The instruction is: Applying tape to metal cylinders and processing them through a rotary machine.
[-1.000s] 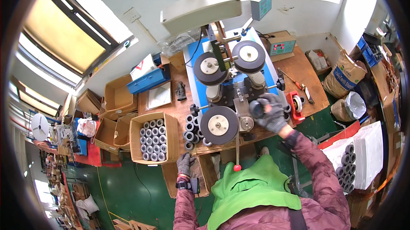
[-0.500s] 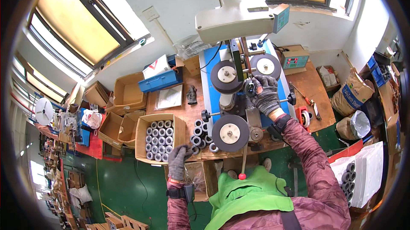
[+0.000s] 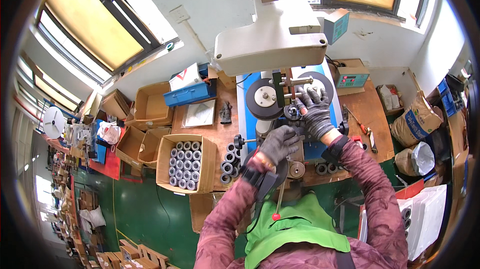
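Observation:
My right hand (image 3: 318,117), in a grey glove, lies over the middle of a winding-type machine with white head (image 3: 270,44). Its fingers are stretched out beside a small round metal part (image 3: 292,112) at the centre, between two dark discs. My left hand (image 3: 280,144), also gloved, is over the front of the machine, above the front dark disc (image 3: 281,171), which it and the wrist partly hide. The left fingers point right and look apart; nothing shows in them. Loose grey rings (image 3: 230,160) lie on the bench left of the machine.
A cardboard box (image 3: 212,161) with rows of grey rings stands on the bench's left. More rings (image 3: 327,168) sit at the front right. A red-knobbed lever (image 3: 276,216) projects toward me. Behind are a blue box (image 3: 190,95) and a control box (image 3: 353,80).
My left hand has moved from beside the box of rings, rightward and up over the machine. My right hand stays at the machine's centre, its fingers now more stretched out.

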Tool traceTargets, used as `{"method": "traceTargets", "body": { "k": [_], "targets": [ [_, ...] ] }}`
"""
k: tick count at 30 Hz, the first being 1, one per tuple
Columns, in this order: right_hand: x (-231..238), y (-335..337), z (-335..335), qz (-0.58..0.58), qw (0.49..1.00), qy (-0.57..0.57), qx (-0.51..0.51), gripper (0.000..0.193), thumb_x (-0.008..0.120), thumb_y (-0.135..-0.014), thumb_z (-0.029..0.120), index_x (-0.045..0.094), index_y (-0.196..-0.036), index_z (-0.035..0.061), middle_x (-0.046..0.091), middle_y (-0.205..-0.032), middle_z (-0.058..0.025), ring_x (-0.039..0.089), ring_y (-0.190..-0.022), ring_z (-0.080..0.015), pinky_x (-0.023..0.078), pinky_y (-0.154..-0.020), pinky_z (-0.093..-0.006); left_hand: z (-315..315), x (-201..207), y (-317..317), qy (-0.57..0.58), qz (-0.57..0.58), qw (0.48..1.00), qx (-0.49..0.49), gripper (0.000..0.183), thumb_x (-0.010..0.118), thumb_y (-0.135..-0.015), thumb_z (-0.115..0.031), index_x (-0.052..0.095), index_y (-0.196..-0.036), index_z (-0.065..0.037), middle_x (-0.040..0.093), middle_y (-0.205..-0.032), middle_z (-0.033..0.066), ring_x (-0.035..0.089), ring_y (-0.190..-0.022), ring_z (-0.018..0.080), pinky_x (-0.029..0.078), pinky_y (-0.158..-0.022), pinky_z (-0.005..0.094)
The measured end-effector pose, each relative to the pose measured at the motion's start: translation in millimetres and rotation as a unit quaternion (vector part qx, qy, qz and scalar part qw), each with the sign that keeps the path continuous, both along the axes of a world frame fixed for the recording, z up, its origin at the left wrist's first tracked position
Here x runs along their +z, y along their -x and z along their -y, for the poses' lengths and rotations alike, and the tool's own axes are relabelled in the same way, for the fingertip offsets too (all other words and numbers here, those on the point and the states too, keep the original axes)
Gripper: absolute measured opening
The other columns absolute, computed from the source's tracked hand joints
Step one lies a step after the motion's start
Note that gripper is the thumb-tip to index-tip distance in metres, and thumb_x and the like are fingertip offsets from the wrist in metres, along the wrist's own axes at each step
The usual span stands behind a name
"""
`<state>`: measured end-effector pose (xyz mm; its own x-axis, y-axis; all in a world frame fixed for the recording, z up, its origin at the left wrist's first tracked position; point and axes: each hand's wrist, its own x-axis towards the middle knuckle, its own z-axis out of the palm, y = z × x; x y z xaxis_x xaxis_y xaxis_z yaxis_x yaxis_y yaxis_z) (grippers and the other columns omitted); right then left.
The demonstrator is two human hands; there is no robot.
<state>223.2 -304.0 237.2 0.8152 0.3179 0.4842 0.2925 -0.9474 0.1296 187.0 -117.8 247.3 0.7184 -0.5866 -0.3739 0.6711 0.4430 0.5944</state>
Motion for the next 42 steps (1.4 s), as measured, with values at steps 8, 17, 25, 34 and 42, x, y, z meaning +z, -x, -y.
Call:
{"method": "traceTargets", "body": {
  "k": [8,17,25,34,42],
  "targets": [
    [14.5,10.1,-0.3,-0.014,0.993,-0.098,0.063,0.056,0.059,-0.068,0.041,0.050,-0.121,0.0251,0.042,-0.132,-0.0057,0.038,-0.120,-0.0275,0.020,-0.102,-0.0507,23.0,-44.6,-75.1,0.226,-0.053,0.972,-0.045,0.036,0.045,-0.074,0.009,0.048,-0.108,-0.005,0.053,-0.105,0.0139,0.053,-0.101,0.0286,0.050,-0.082,0.0414],
    [9.8,1.3,40.7,0.015,0.987,-0.084,0.134,0.047,0.058,-0.068,0.024,0.056,-0.114,0.0309,0.050,-0.123,-0.0035,0.043,-0.115,-0.0248,0.023,-0.102,-0.0484,-46.7,70.3,18.2,-0.129,0.185,0.971,0.076,0.024,0.056,-0.080,-0.011,0.053,-0.102,0.000,0.059,-0.098,0.0117,0.057,-0.093,0.0227,0.046,-0.085,0.0372],
    [23.7,3.1,30.0,-0.012,0.988,-0.088,0.129,0.050,0.064,-0.067,0.022,0.054,-0.115,0.0309,0.050,-0.123,-0.0042,0.044,-0.116,-0.0268,0.025,-0.102,-0.0483,-95.7,-105.7,184.9,-0.229,-0.046,0.964,-0.127,0.026,0.055,-0.087,-0.030,0.057,-0.098,-0.007,0.060,-0.092,0.0018,0.053,-0.080,0.0127,0.043,-0.076,0.0260],
    [24.8,6.1,21.0,-0.010,0.985,-0.097,0.142,0.048,0.064,-0.069,0.028,0.054,-0.116,0.0317,0.049,-0.124,-0.0032,0.044,-0.116,-0.0242,0.025,-0.102,-0.0472,-182.0,-143.7,81.3,-0.450,0.420,0.779,-0.122,0.036,0.052,-0.087,-0.039,0.059,-0.088,-0.003,0.053,-0.065,0.0000,0.048,-0.054,0.0100,0.038,-0.046,0.0256],
    [17.6,12.5,29.5,-0.022,0.981,-0.146,0.128,0.046,0.065,-0.070,0.033,0.054,-0.116,0.0334,0.048,-0.125,-0.0023,0.043,-0.116,-0.0260,0.025,-0.102,-0.0460,-162.6,-129.5,-17.7,-0.464,0.674,0.489,-0.302,0.050,0.065,-0.065,-0.014,0.049,-0.111,-0.004,0.061,-0.086,0.0170,0.058,-0.079,0.0357,0.046,-0.068,0.0422]
  ]
}}
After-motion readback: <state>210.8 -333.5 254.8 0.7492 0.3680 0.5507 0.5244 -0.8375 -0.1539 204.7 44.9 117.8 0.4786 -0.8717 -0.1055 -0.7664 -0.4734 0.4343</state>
